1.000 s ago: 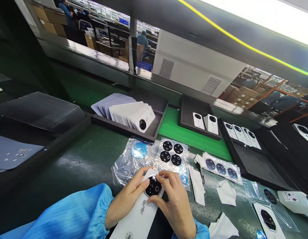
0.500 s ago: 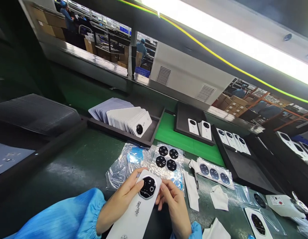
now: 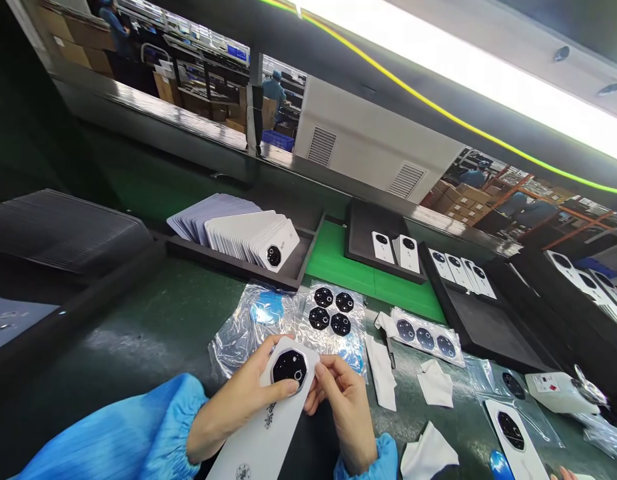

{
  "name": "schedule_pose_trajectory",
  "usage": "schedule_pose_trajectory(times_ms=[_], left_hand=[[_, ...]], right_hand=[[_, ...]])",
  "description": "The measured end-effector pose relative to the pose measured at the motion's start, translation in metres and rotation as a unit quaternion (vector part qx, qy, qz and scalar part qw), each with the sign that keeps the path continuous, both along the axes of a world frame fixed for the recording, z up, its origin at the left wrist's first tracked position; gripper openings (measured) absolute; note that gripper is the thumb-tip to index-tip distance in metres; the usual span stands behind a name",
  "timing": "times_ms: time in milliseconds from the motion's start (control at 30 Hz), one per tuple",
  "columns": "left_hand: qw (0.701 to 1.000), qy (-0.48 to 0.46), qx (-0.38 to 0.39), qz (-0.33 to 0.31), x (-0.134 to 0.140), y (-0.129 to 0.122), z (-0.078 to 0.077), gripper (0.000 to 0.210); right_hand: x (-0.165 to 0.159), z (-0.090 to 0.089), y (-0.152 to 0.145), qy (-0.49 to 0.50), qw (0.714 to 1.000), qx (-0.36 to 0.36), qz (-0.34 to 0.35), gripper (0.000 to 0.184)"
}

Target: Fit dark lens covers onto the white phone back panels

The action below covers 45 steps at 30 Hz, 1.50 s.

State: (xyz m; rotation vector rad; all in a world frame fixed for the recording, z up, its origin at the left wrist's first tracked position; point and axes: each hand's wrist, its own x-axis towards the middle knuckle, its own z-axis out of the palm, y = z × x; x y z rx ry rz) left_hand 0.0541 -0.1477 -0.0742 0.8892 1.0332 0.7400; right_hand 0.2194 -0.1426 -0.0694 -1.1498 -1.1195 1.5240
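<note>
A white phone back cover (image 3: 268, 433) with a black octagonal camera lens panel (image 3: 289, 369) is tilted toward me at the bottom centre. My left hand (image 3: 246, 393) is closed around its left edge, the thumb lying on the lower part of the panel. My right hand (image 3: 342, 400) pinches the upper right edge beside the panel. Just beyond my hands, a clear plastic sheet (image 3: 316, 343) carries several loose black lens panels (image 3: 319, 318). Left of these lies crumpled clear film (image 3: 233, 340) with a blue patch. The cover's lower end runs out of view.
A black tray (image 3: 303, 263) holds fanned white covers (image 3: 243, 237). Other trays with covers stand at the right. White cloths (image 3: 381, 373), a strip of lens panels (image 3: 425, 338), a white bottle (image 3: 556, 392) and another cover (image 3: 521, 450) lie to the right. Another person's fingers (image 3: 566, 474) show at the bottom right.
My left thumb has shifted from the panel's upper left side to its lower edge. My right hand keeps its hold on the edge. Fingers of another person have appeared at the bottom right.
</note>
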Motion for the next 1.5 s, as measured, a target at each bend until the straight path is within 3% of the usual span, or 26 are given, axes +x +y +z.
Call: schedule_pose_trajectory(times_ms=[633,933,1100,1333,1500], left_hand=[[0.999,0.029,0.011,0.008,-0.001,-0.001,0.008,0.076],[0.999,0.016,0.03,-0.024,-0.001,-0.001,0.002,0.084],[0.997,0.022,0.063,-0.048,-0.004,0.006,0.003,0.051],[0.976,0.101,0.153,-0.113,-0.015,0.026,0.014,0.04],[0.961,0.174,0.171,-0.129,-0.016,0.022,0.015,0.032]], right_hand=[[0.0,-0.001,0.001,-0.019,1.0,-0.012,0.0,0.051],[-0.002,-0.005,0.001,-0.044,0.998,-0.043,0.032,0.058],[-0.003,-0.005,-0.003,-0.064,0.997,-0.019,0.033,0.055],[-0.007,-0.004,-0.005,-0.082,0.995,-0.011,0.054,0.058],[-0.014,-0.001,-0.01,-0.073,0.995,0.005,0.061,0.057]])
